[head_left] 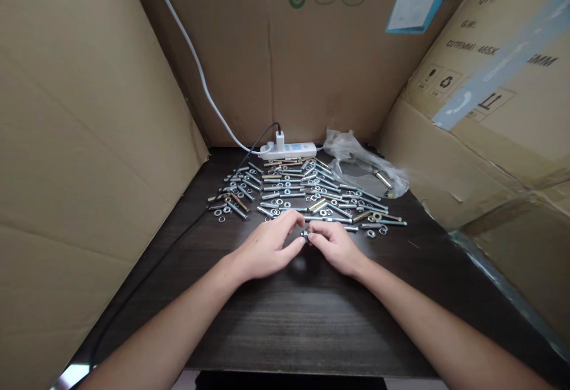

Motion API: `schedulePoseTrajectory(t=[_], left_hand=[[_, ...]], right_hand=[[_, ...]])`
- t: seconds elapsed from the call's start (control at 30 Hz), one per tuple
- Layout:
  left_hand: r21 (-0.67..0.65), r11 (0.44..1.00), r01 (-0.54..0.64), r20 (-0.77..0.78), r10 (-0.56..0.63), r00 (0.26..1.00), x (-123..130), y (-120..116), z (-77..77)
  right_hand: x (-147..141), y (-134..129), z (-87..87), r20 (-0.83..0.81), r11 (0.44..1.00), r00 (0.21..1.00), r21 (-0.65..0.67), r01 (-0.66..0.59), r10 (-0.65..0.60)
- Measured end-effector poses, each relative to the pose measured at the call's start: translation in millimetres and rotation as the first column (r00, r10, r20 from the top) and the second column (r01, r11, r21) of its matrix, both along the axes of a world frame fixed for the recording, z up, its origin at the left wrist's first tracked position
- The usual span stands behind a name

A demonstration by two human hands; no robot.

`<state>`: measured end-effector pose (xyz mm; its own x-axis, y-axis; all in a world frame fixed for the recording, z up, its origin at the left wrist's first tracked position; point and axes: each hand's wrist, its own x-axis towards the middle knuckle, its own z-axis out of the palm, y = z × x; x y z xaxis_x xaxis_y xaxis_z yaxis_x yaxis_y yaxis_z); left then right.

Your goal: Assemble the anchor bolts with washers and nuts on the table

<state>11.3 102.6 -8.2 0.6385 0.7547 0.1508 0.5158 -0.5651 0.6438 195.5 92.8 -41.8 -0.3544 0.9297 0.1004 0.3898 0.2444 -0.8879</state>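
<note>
Two bare hands meet above the near edge of a spread of fasteners on a dark desk [285,330]; a small metal part [304,234] lies between the fingertips, near the middle of the view, its exact form too small to make out; the fingers of the right hand [338,247] are closed on it, thumb nearest the viewer; the left hand [265,246] brings its thumb tip against the part, its index finger arched above, though whether its fingers truly grip cannot be told, the contact being partly hidden. Behind the hands lie bolts [284,196], sleeves and washers [221,219] in loose rows, the nearest partly covered by the fingers; the farther pieces blur together. A crumpled clear plastic bag [342,146], right of the rows, veils its contents; a white power strip [289,151] stands against the rear cardboard panel [231,51]; its white cord [196,60] leaves through the top edge; a black cable [178,237] runs down from the plug [279,140], passing out of sight beside the left forearm; both forearms are cut off below.
</note>
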Motion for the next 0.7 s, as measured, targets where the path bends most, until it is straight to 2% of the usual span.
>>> schedulePoseTrajectory(t=[0.23, 0.6, 0.7], left_hand=[[0.016, 0.999, 0.041, -0.074, -0.040, 0.996, 1.0, 4.1, -4.8], [0.058, 0.997, 0.060, -0.009, -0.059, 0.998, -0.1, 0.3, -3.0], [0.015, 1.000, 0.013, -0.010, -0.013, 1.000, 0.1, 0.1, -2.9]], right_hand=[[-0.3, -1.7, 1.0, -0.019, 1.000, 1.000, 0.008, -0.007, 0.007], [-0.5, -0.7, 2.3, -0.042, 1.000, 0.999, 0.012, -0.008, 0.009], [-0.9, -0.7, 2.5, -0.042, 1.000, 0.999, 0.027, -0.010, 0.012]])
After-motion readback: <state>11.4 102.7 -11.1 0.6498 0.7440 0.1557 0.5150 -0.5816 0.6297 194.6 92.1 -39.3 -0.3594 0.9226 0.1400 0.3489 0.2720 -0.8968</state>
